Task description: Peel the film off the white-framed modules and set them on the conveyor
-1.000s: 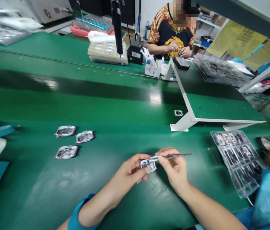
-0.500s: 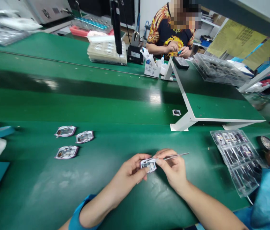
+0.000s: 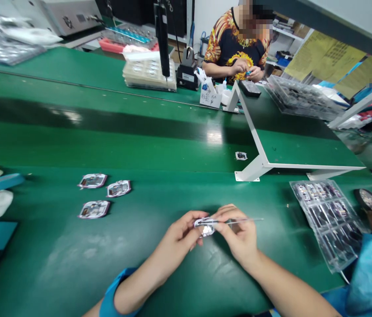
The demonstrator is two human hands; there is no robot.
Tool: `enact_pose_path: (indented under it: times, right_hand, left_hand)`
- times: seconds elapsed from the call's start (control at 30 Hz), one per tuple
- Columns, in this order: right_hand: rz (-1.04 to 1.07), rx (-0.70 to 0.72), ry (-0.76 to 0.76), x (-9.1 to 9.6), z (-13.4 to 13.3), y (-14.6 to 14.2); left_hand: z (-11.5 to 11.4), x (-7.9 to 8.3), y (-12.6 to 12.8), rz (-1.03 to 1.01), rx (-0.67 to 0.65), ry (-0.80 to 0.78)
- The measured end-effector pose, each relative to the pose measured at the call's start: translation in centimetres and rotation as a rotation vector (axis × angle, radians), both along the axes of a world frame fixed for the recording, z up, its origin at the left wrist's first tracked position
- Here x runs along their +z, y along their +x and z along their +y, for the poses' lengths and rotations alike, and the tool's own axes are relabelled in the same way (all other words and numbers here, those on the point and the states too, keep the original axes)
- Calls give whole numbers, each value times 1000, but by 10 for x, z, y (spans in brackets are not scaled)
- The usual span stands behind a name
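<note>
Left hand [image 3: 177, 233] and right hand [image 3: 238, 233] curled around a module [image 3: 206, 229]

Yellow posters [image 3: 325, 57] and a white card [image 3: 210, 100] carry unreadably small writing.

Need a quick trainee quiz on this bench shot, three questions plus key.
1. Does the left hand or the right hand hold the tweezers?
2. True or false: the clear tray lies to the right of both hands.
3. Besides the part in the hands, how many such parts lie on the belt to the left of them?

Key: 1. right hand; 2. true; 3. three
</note>
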State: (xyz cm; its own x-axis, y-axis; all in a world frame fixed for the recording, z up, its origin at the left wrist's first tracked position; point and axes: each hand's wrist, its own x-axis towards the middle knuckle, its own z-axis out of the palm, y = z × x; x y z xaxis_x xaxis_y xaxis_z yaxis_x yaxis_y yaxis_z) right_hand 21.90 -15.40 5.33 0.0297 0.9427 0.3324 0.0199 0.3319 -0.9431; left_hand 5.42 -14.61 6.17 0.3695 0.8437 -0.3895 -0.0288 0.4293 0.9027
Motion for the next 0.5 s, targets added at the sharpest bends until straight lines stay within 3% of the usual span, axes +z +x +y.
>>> enact_pose_path:
  times: [0.17, 0.5]
  right_hand:
    - [106, -39, -242, -2, 2, 1]
    - [143, 10, -403, -4, 7, 2]
  left_hand:
    - [2, 1, -1, 7, 89, -45]
    - [1, 0, -2, -26, 113, -112]
